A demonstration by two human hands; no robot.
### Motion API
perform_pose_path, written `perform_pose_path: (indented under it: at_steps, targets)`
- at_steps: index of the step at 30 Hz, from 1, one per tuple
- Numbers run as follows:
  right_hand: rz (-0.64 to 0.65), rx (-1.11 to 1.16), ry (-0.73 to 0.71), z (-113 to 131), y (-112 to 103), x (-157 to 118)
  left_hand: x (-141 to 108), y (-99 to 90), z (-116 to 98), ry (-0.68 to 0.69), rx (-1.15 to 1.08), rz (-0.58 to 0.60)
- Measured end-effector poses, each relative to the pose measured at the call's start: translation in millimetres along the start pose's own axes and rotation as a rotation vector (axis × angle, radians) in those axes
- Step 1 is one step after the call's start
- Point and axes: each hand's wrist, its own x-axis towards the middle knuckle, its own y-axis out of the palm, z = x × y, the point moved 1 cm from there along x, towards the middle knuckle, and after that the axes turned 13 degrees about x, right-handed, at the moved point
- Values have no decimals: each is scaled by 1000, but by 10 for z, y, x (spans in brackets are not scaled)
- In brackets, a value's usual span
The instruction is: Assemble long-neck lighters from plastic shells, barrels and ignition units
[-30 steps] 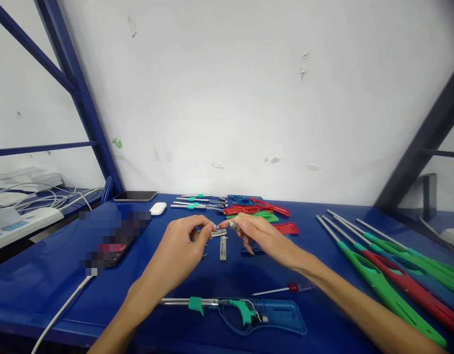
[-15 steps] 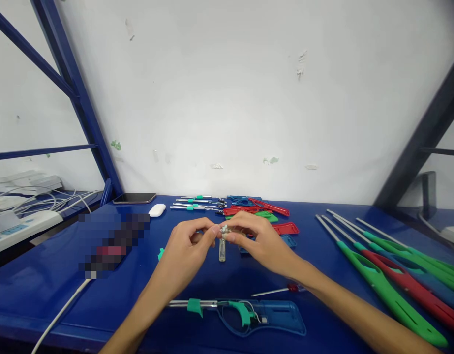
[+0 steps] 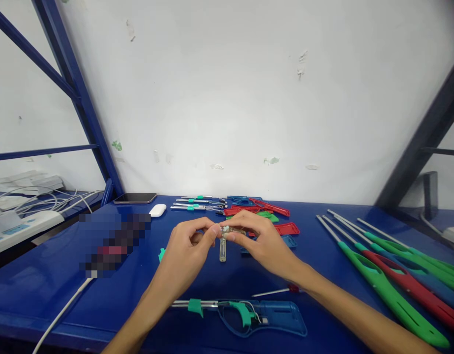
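Above the middle of the blue tabletop, my left hand [image 3: 192, 250] and my right hand [image 3: 261, 243] meet, both closed in a pinch. Between their fingertips are small clear plastic pieces [image 3: 223, 249] that look like lighter fuel tanks, with a whitish tip at the top. One piece points down toward me; another lies sideways under my right fingers, partly hidden. Nearer to me lies an opened gas lighter [image 3: 282, 317] with a blue shell half, green trigger and metal rods. A screwdriver [image 3: 274, 292] rests behind it, its handle partly covered by my right forearm.
Assembled long lighters [image 3: 376, 280] lie along the right. Metal rod assemblies [image 3: 190, 207] and red shell halves [image 3: 287, 229] lie behind my hands. At the left are a white earbud case [image 3: 158, 210], a phone [image 3: 135, 198], a cable [image 3: 62, 314] and a power strip [image 3: 25, 231].
My hands stay in nearly the same place. The clear piece under my right fingers shows a little more, and the whitish tip has shifted slightly to the right.
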Motion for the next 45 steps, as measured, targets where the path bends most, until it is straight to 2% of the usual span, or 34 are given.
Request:
perform_pose_path:
  at_steps: [25,37,45]
  targets:
    - [-28,7,3,-21,17,-11,-18,52,26,29,19,-5]
    - [-29,33,-6,-14,9,-42,-134,70,-62,251,103,-159]
    - [-2,2,-131,4,-9,-69,-200,109,-122,344,167,-246]
